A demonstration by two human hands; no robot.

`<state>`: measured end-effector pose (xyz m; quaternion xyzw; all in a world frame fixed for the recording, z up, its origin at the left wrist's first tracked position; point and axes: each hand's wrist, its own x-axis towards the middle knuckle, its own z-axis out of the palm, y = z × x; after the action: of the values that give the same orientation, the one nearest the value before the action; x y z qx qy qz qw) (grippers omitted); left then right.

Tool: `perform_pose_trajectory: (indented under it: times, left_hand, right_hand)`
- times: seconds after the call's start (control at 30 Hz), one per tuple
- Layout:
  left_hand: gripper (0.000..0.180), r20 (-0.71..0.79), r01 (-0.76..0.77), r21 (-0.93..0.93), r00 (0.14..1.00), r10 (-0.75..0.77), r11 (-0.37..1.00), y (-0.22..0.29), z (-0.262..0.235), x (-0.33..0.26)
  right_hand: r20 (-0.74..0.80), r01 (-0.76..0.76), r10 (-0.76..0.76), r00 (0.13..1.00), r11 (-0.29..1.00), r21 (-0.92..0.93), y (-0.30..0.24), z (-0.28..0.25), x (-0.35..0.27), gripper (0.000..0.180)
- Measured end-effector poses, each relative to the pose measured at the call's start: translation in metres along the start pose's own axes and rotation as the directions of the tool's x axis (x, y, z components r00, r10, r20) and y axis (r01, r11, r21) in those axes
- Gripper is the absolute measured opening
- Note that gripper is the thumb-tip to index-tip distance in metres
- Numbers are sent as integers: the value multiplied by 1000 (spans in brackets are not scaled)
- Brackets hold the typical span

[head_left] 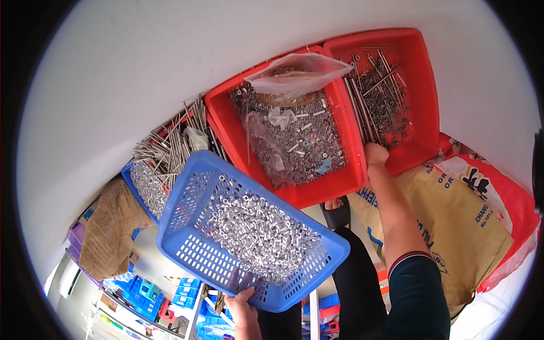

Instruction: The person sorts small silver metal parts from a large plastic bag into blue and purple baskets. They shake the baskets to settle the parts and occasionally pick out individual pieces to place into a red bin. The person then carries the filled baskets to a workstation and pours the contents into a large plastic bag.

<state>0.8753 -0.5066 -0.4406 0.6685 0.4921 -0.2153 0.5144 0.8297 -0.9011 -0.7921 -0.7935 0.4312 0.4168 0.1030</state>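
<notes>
A blue perforated plastic basket holds many small silvery metal sleeves. It is tilted, and my left hand grips its near rim. My right hand is closed at the near rim of the right red bin, where it meets the left red bin; the fingertips are hidden. Long metal rods and small scrap lie in the right bin. Mixed small metal parts, a clear plastic bag and bits of paper fill much of the left one.
At left, a heap of thin metal rods lies beside a blue tray of small metal pieces and a brown paper sack. Tan sacks and a red-and-white bag lie at right. A white wall rises behind the bins.
</notes>
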Motion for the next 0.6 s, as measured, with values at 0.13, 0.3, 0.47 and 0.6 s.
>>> perform_pose_trajectory:
  times: [0.13,0.3,0.47,0.6]
  left_hand:
    - [66,-30,3,-3,1000,-3,1000,0,0,-6]
    - [66,8,22,-19,1000,-22,1000,-6,-18,-10]
    - [65,41,67,-7,997,-67,998,6,-18,-20]
    - [61,65,46,71,997,-51,996,18,-10,-28]
  right_hand:
    - [-36,49,-52,998,996,-69,13,-10,-7,23]
    - [-62,67,-71,996,996,-53,30,-53,-34,18]
    - [-149,163,-115,982,919,358,37,-104,-77,17]
    - [-265,390,-296,918,547,741,0,-163,-176,16]
